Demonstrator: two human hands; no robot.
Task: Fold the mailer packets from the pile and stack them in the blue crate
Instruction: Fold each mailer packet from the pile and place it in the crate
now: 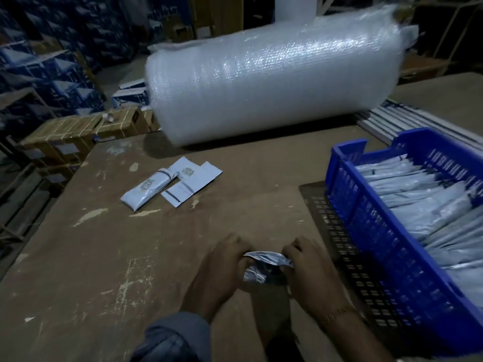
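A crumpled grey mailer packet [264, 265] lies on the brown table near me. My left hand [222, 267] pinches its left end and my right hand [311, 270] grips its right end; both hide much of it. A small pile of pale grey mailer packets [170, 185] lies further out on the table, left of centre. The blue crate [366, 215] stands at the right, filled with several folded packets [428, 205] laid in a row.
A big roll of bubble wrap [271, 77] lies across the far side of the table. A dark perforated tray [347, 252] sits under the crate. Cardboard boxes [78, 134] and stacked goods fill the floor at the left. The table's left edge [52, 205] drops off.
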